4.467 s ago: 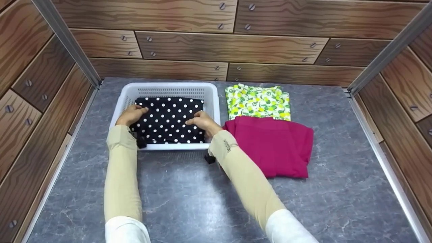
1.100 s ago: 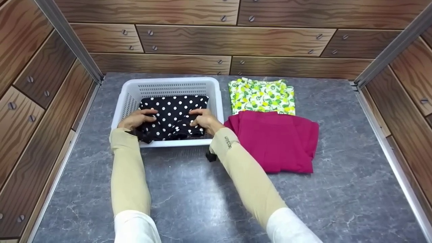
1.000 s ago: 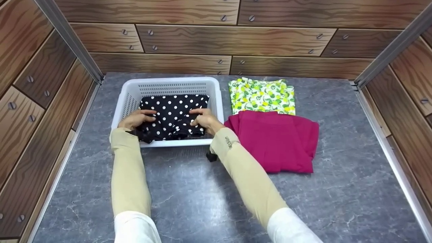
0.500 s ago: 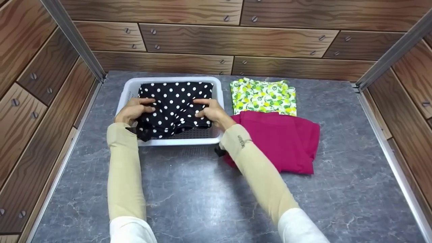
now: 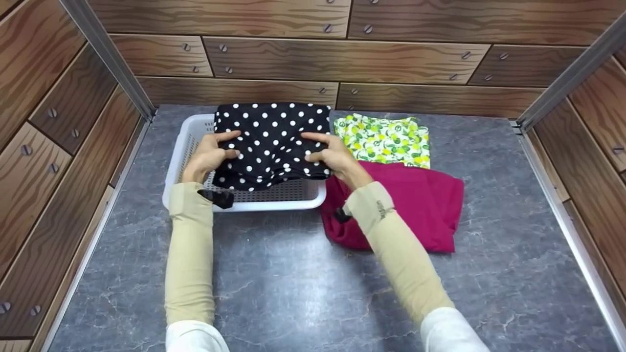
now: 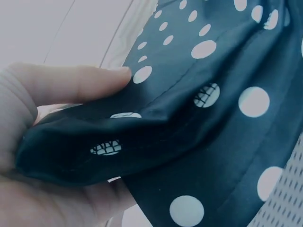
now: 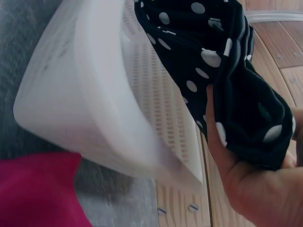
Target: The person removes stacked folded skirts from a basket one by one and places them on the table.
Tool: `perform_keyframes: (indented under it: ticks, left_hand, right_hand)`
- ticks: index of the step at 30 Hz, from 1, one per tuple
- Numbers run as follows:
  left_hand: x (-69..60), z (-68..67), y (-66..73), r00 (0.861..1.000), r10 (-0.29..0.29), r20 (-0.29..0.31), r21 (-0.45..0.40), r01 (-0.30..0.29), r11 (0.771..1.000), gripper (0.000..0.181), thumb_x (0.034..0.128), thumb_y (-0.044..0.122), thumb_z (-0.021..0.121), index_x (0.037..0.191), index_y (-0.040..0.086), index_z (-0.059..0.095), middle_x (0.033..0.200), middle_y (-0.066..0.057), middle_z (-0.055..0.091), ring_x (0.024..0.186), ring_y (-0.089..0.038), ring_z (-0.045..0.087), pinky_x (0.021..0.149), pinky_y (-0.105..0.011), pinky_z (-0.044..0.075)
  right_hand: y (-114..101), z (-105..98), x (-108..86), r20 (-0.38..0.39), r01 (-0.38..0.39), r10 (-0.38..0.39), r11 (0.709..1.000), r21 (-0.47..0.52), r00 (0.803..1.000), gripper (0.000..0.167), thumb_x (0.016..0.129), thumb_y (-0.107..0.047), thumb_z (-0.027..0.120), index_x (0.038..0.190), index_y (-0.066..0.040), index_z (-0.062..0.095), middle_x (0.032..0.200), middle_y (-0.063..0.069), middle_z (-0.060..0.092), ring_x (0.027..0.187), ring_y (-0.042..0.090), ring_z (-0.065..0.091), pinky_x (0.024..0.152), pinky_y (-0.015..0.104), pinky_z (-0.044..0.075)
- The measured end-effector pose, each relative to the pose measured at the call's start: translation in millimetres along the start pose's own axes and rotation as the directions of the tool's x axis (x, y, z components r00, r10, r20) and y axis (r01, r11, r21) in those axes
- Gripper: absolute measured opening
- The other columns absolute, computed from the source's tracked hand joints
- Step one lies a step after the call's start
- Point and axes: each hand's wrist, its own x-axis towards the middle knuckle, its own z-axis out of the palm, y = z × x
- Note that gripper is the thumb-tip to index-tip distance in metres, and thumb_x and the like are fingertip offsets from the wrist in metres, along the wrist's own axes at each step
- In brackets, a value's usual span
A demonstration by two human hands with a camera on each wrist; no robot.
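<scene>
A folded black cloth with white polka dots [image 5: 271, 139] hangs above the white plastic basket [image 5: 259, 207], lifted off its perforated bottom. My left hand [image 5: 209, 154] grips the cloth's left edge; in the left wrist view the thumb [image 6: 90, 82] lies on one face and fingers pass behind. At the right edge my right hand [image 5: 340, 157] holds the cloth over the basket's right rim. The right wrist view shows this hand [image 7: 258, 189] wrapped round the folded layers of the dotted cloth [image 7: 246, 109]. The cloth hides the basket's back and right walls in the head view.
Right of the basket lies a folded magenta cloth [image 5: 415, 205], partly under my right forearm. Behind it a folded lemon-print cloth [image 5: 386, 139] lies on the grey marbled surface [image 5: 274, 283]. Wood-patterned walls [image 5: 274, 58] enclose the back and sides.
Both hands were down in the basket on the dotted cloth. They have since raised it above the rim and shifted it rightward. The basket and the other two cloths stay in place.
</scene>
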Motion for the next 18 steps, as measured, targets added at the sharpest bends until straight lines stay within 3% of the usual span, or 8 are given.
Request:
perform_keyframes:
  ticks: [5,11,18]
  left_hand:
    - [-0.9,17.8,8.6,1.0,0.027,-0.009,-0.06,-0.028,0.998,0.059,0.0874,-0.012,0.06,0.145,-0.003,0.05,0.149,-0.026,0.045,0.131,-0.027,0.045,0.111,-0.032,0.039]
    - [-1.6,39.9,12.0,0.999,0.041,-0.004,-0.191,-0.041,0.981,0.059,0.0873,-0.013,0.059,0.145,-0.003,0.051,0.142,-0.026,0.052,0.112,-0.02,0.058,0.091,-0.022,0.051]
    - [-2.4,66.4,23.9,0.997,0.075,-0.006,-0.218,-0.075,0.973,0.059,0.0853,-0.015,0.061,0.142,-0.002,0.055,0.136,-0.026,0.057,0.098,-0.016,0.062,0.083,-0.022,0.054]
  right_hand:
    - [-1.8,-21.6,-10.1,-0.001,0.023,-0.023,0.999,0.026,1.0,0.066,0.084,0.021,0.061,0.145,-0.002,0.055,0.137,0.024,0.052,0.095,0.021,0.064,0.077,0.028,0.059]
    - [-3.4,-48.7,-24.8,0.008,0.046,-0.046,0.998,0.043,0.999,0.065,0.084,0.021,0.061,0.145,0.0,0.053,0.135,0.022,0.052,0.09,0.017,0.066,0.075,0.027,0.059]
    - [2.1,-82.8,-40.6,0.007,0.08,-0.081,0.995,0.064,0.997,0.063,0.084,0.022,0.062,0.143,0.001,0.056,0.138,0.024,0.047,0.096,0.02,0.064,0.078,0.029,0.059]
